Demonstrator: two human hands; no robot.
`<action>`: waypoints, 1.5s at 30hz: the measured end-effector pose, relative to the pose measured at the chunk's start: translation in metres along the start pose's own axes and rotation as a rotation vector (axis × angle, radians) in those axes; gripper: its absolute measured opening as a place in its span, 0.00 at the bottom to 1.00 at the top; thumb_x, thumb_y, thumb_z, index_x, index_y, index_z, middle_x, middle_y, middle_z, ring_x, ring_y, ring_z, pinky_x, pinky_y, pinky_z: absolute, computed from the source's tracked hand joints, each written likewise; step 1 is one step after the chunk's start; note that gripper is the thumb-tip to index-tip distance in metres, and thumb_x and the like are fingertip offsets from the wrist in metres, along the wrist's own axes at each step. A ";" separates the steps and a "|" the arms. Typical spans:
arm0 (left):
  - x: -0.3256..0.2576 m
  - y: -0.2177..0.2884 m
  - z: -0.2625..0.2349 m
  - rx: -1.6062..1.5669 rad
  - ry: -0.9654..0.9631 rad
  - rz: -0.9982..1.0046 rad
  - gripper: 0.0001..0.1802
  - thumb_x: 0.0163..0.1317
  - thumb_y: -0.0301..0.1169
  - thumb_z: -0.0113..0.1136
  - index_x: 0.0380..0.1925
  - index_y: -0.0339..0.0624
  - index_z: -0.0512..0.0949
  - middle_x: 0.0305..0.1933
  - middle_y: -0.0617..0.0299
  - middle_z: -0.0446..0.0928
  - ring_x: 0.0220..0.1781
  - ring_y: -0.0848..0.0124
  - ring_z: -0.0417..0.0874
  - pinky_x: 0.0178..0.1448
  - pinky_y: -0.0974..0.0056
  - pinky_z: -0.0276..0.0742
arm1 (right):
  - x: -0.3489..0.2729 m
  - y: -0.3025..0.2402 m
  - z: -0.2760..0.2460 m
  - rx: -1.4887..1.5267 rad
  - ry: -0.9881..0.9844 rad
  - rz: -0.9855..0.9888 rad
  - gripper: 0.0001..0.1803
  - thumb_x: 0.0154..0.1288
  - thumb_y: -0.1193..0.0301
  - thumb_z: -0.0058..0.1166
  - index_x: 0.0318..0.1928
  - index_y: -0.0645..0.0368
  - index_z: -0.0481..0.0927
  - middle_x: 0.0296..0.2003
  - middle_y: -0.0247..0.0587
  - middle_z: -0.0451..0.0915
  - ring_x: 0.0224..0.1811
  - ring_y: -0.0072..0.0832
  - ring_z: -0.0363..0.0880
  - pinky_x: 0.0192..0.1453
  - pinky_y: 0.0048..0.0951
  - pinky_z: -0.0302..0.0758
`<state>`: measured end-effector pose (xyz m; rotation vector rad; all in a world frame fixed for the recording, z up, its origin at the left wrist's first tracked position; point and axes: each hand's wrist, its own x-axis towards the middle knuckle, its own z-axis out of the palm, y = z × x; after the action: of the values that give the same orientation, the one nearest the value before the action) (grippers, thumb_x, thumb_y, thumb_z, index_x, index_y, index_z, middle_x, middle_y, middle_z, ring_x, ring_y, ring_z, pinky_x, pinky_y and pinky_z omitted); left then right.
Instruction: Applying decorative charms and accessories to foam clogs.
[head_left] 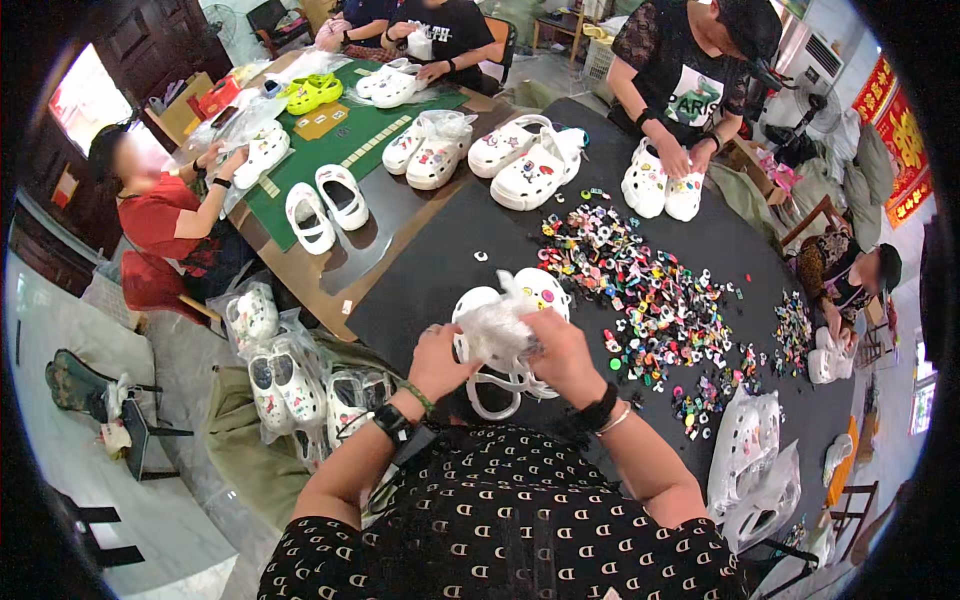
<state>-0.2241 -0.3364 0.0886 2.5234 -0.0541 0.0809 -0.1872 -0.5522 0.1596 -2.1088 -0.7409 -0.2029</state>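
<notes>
Straight in front of me a pair of white clogs (472, 302) lies on the black table, heel straps toward me. Colourful round charms dot the toe of the right-hand clog. Over the pair I hold a crumpled clear plastic bag (498, 328), which hides much of both shoes. My left hand (443, 362) is closed at the bag's left side, and its fingertips are partly covered by the plastic. On the other side, my right hand (562, 352) pinches the bag above the right-hand clog.
A wide heap of small colourful shoe charms (650, 290) spreads to my right. Finished-looking white clogs (530, 170) stand farther back. Bagged clogs (745, 440) lie at the right edge, and more bagged clogs (285, 385) sit low at my left. Several people work around the table.
</notes>
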 end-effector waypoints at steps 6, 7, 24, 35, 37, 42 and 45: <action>-0.001 0.004 0.030 -0.044 -0.063 -0.026 0.33 0.36 0.27 0.71 0.47 0.40 0.70 0.47 0.44 0.71 0.46 0.47 0.78 0.47 0.51 0.78 | -0.032 0.012 0.026 -0.162 -0.383 -0.070 0.15 0.48 0.77 0.54 0.39 0.58 0.72 0.32 0.45 0.72 0.36 0.45 0.76 0.37 0.42 0.75; 0.001 0.015 0.025 0.029 -0.120 -0.086 0.30 0.38 0.26 0.69 0.46 0.40 0.70 0.47 0.44 0.70 0.44 0.47 0.79 0.45 0.52 0.78 | -0.035 0.014 0.027 -0.161 -0.434 -0.080 0.13 0.48 0.77 0.54 0.37 0.58 0.71 0.32 0.45 0.72 0.36 0.45 0.76 0.36 0.42 0.75; -0.016 -0.004 0.047 -0.209 0.056 0.086 0.23 0.51 0.21 0.58 0.50 0.33 0.73 0.31 0.41 0.77 0.33 0.46 0.80 0.37 0.50 0.75 | -0.032 0.039 0.083 -0.309 -0.332 0.168 0.11 0.53 0.75 0.52 0.36 0.65 0.68 0.28 0.53 0.78 0.32 0.49 0.79 0.35 0.44 0.76; -0.008 0.025 0.032 -0.102 -0.038 -0.091 0.17 0.48 0.21 0.56 0.41 0.31 0.68 0.40 0.40 0.69 0.42 0.41 0.74 0.39 0.47 0.79 | -0.016 0.007 0.027 -0.249 -0.503 0.118 0.19 0.52 0.70 0.59 0.44 0.62 0.70 0.34 0.52 0.77 0.37 0.48 0.77 0.40 0.44 0.75; -0.008 0.023 0.035 -0.108 -0.046 -0.101 0.18 0.48 0.21 0.56 0.41 0.31 0.68 0.40 0.40 0.69 0.43 0.41 0.74 0.39 0.46 0.79 | -0.008 0.015 0.024 -0.365 -0.218 -0.113 0.30 0.43 0.69 0.67 0.50 0.60 0.71 0.43 0.45 0.74 0.46 0.43 0.72 0.48 0.39 0.72; -0.006 0.013 0.043 -0.055 -0.123 -0.087 0.26 0.47 0.20 0.61 0.46 0.35 0.63 0.46 0.37 0.66 0.42 0.38 0.75 0.43 0.46 0.76 | -0.008 0.036 0.041 -0.312 -0.231 0.047 0.45 0.39 0.67 0.70 0.62 0.53 0.66 0.46 0.42 0.72 0.49 0.42 0.69 0.49 0.44 0.69; -0.008 0.014 0.038 -0.147 -0.116 -0.039 0.24 0.47 0.20 0.61 0.46 0.35 0.64 0.46 0.38 0.67 0.45 0.40 0.74 0.46 0.46 0.74 | -0.004 0.020 0.049 -0.432 -0.392 0.050 0.40 0.43 0.66 0.65 0.62 0.51 0.67 0.48 0.45 0.71 0.49 0.43 0.69 0.47 0.44 0.67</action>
<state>-0.2313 -0.3693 0.0653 2.3789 -0.0548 -0.0824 -0.1842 -0.5249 0.1145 -2.6176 -0.9330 0.0928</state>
